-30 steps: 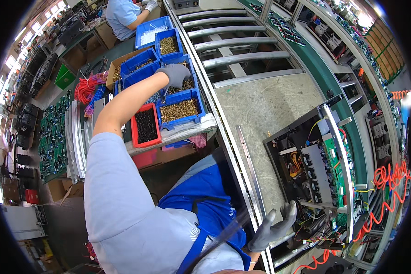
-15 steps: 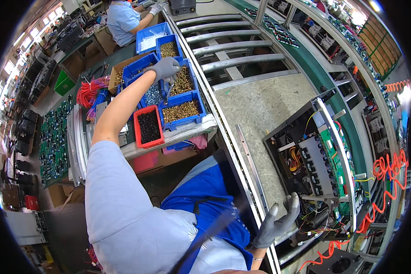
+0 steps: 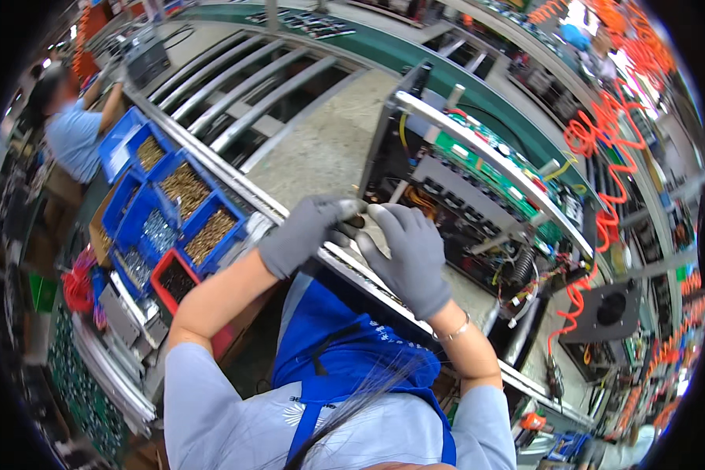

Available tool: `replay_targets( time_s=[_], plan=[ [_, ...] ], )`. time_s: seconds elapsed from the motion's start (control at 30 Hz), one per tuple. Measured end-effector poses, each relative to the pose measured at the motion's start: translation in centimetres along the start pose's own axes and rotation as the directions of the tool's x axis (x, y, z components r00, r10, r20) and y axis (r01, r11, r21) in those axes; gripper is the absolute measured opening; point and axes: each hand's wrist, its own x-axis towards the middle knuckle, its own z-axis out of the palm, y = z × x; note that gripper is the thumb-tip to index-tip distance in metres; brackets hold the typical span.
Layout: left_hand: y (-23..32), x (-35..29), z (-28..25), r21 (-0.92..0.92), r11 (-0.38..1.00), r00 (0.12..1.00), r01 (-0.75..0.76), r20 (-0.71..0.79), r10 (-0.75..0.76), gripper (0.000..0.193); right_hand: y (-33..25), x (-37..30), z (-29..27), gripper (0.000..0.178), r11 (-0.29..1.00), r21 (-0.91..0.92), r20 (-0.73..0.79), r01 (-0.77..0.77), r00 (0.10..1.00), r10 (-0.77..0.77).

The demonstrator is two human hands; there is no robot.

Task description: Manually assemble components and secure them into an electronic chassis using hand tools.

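My left hand [image 3: 301, 231] and my right hand [image 3: 411, 262], both in grey gloves with pale fingertips, meet fingertip to fingertip over the metal rail in front of me. The left fingers are pinched together. The right fingers curl in toward them, with the thumb set apart below. A small dark bit shows between the fingertips, too small to name. Just beyond my right hand stands an open metal equipment housing [image 3: 486, 164] holding a green circuit board [image 3: 454, 150], wires and a black corrugated tube [image 3: 523, 266].
To the left are blue bins of brass screws [image 3: 210, 237] and silvery hardware [image 3: 158, 233], plus a red bin of black screws [image 3: 178, 280]. Conveyor rollers [image 3: 247, 102] lie ahead. Coiled orange hoses [image 3: 603, 141] hang at right. A co-worker [image 3: 74, 141] is at far left.
My left hand has left the bins and come to the middle. My right hand has moved up and left to meet it. The view has swung right.
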Motion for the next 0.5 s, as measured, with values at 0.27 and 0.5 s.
replay_targets(
  time_s=[0.27, 0.5],
  plan=[
    [-1.7, 4.3, 5.3, -0.173, 0.982, 0.984, -0.075, 0.149, 0.101, 0.024, 2.6, 0.2, -2.2, 0.018, 0.934, -0.356, 0.043, -0.036, 0.998, 0.055],
    [0.9, 4.0, 6.0, -0.199, 0.964, 0.971, -0.177, 0.126, 0.204, 0.028, 5.0, 5.1, -5.6, 0.013, 0.948, -0.316, -0.144, -0.029, 0.989, -0.018]
  ],
)
